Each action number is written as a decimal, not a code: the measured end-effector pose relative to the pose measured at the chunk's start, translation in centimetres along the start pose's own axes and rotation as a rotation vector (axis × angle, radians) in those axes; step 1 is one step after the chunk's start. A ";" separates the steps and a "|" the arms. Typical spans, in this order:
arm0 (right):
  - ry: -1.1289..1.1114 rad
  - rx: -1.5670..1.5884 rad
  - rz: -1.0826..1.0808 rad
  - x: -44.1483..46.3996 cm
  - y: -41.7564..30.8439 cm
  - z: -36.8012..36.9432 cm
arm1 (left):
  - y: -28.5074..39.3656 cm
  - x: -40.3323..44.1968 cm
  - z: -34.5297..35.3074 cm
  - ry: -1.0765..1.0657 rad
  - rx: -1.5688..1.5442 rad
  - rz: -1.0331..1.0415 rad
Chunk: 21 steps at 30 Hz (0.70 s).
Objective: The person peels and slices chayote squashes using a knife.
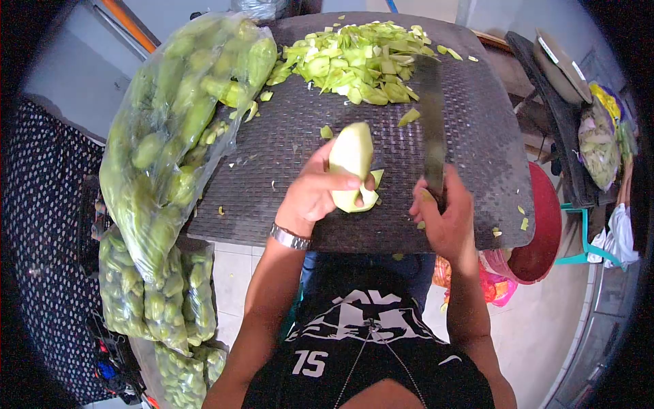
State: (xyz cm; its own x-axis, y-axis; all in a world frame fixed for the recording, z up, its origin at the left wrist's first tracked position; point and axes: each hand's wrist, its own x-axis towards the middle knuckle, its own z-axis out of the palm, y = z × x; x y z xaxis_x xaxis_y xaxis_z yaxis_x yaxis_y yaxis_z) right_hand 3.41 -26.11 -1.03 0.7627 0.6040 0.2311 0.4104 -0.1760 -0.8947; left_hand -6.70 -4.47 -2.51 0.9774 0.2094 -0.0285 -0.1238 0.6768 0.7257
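nearest: black top (375, 310) w/ white print & a thin chain. l hand (313, 191), metal watch (291, 237) on its wrist, grasps a pared pale-green fruit (351, 151), thumb across front, fingers behind; it's held up over the near half of the tbl, tapered end pointing away, lower end looks cut into but thumb hides detail. r hand (451, 213), apart from the fruit, is clenched round the grip end of a knife (433, 116), long dark blade pointing away, blurred, so can't tell which way the edge faces. step in hand is prob paring/slicing; another cut would call for blade brought across to fruit w/ l thumb clear of it. fruit looks firm, smooth, prob slick

tbl (484, 129) is dark, woven-look, rounded corners, stray bits about. lower left: smaller bags (122, 290), packed tight; above them a big clear bag (146, 204), thin creased shiny plastic bulging w/ rounded & long green fruits. right, past tbl edge: red tub (545, 238), smooth-walled. far end of tbl: heap of slices (361, 61), flat thin irregular slivers, pale & greener faces mixed, loosely piled
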 end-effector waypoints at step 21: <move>-0.438 -0.454 -0.341 2.0 -2.1 -0.5 | -2.9 -3.9 2.5 0.117 1.008 0.103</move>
State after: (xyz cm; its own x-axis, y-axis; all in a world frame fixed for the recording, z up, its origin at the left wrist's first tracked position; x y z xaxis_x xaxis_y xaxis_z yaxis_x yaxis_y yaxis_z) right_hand 4.31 -24.95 1.50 0.3239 0.9226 0.2096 0.8302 -0.1710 -0.5305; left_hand -9.70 -8.99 -2.79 0.9405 0.3375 0.0388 0.0484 -0.2460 0.9681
